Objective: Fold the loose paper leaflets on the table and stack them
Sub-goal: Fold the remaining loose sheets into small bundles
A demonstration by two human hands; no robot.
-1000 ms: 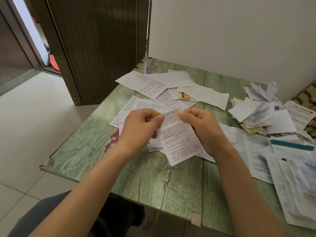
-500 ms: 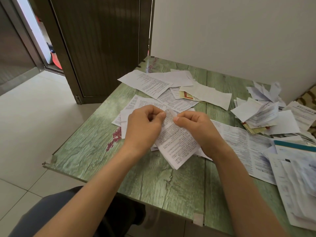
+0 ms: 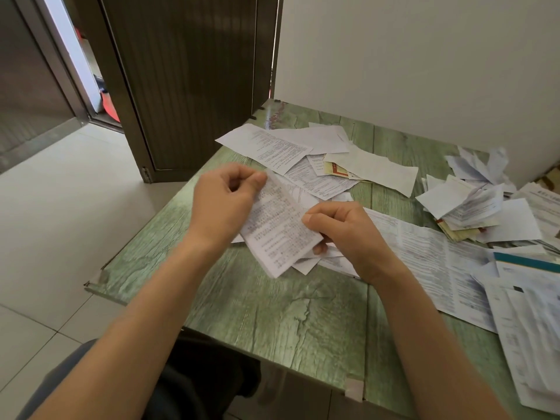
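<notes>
**Printed leaflet held by two pinch grips: hazards and appearance**

Shows a small oblong white paper leaflet (image 3: 278, 225) covered in fine dark print, held just clear of the pale green wood-grain table (image 3: 272, 313), over the near fringe of the scattered loose white sheets (image 3: 321, 183). Pinched at its upper left edge between thumb and curled fingers of the left hand (image 3: 224, 204). Pinched at its right edge by the curled right hand (image 3: 342, 228), with one fingertip visible under the right corner.

Hazards, as judged from this pose:
- Risks a skewed crease through edges brought together out of line, made likelier by folding in the air rather than flat on the tabletop.
- Risks a tear or a crumpled margin through opposing pulls from two small grips on thin stock.
- Risks a slip from either pinch, given so little paper under the fingertips.
- Risks a slide or collapse on adding to the fanned, uneven pile of folded white leaflets (image 3: 472, 207) at the far right, well apart from both hands.

Appearance:
- Oblong and slanted, with the near corner hanging free.
- Printed in close rows across the whole visible face.
- Looks thin, limp and slightly bowed between the grips.
- Cannot tell whether single or already doubled; no clear crease visible.
- Blurred somewhat near the left hand, so exact finger placement uncertain there.
</notes>
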